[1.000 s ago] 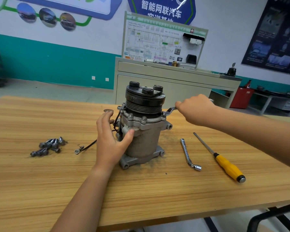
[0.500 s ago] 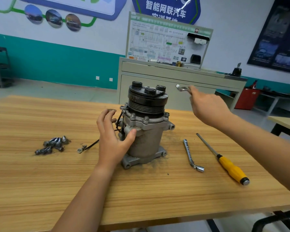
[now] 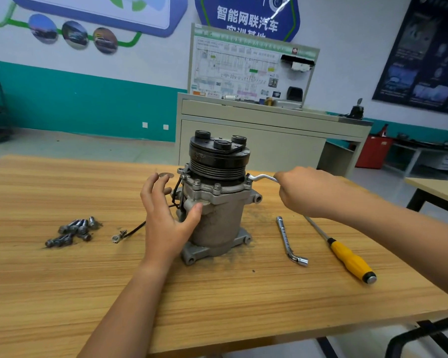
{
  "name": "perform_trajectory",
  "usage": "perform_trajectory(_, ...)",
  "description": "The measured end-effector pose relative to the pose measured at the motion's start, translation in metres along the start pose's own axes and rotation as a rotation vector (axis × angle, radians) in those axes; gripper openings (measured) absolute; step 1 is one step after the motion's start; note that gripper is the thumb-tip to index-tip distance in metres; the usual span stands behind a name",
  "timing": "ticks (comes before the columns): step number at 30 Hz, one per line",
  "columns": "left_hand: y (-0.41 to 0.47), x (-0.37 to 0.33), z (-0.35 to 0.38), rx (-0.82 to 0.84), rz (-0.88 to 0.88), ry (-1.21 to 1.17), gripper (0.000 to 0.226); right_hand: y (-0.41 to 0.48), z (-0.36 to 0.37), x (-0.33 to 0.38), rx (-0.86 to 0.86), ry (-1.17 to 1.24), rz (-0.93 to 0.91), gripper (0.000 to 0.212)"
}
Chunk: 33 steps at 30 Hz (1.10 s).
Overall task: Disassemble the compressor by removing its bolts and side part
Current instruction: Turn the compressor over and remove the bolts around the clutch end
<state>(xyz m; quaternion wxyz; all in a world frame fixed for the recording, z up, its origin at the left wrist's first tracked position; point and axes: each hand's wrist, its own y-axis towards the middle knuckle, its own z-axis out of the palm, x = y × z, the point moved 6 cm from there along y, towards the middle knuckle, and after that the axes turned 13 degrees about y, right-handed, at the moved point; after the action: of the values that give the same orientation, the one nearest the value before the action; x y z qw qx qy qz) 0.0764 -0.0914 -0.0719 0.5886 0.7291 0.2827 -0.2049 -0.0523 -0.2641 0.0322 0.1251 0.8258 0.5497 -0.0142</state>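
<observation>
One compressor (image 3: 217, 210) upright mid-table (image 3: 62, 293). Left grip (image 3: 166, 218) against its side, fingers straight, thumb pressing the housing. Right grip (image 3: 303, 192) curled round one wrench (image 3: 263, 177), tip at the flange's right edge. Lying right: one L-wrench (image 3: 289, 239), one screwdriver (image 3: 347, 257). Far left: roughly eight loose bolts (image 3: 73, 231), overlapping.

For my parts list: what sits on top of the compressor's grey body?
A black grooved pulley with three round caps tops the compressor. Whatever is under the pulley is covered.
</observation>
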Motion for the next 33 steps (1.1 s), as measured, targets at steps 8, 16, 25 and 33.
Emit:
perform_trajectory(8,-0.001,-0.001,0.0,0.003,-0.003,-0.001,0.066,-0.009,-0.004,0.02,-0.007,-0.305,-0.119,0.015)
perform_trajectory(16,-0.001,0.001,0.0,0.014,-0.02,0.009,0.072,0.024,-0.003,-0.004,-0.063,-0.327,-0.149,0.024)
perform_trajectory(25,0.0,0.004,0.002,0.025,-0.032,0.016,0.081,0.074,0.019,0.009,-0.327,0.018,-0.285,0.031)
perform_trajectory(33,-0.001,0.005,0.002,0.019,-0.021,0.018,0.071,0.023,-0.005,-0.019,-0.472,0.472,-0.048,0.027)
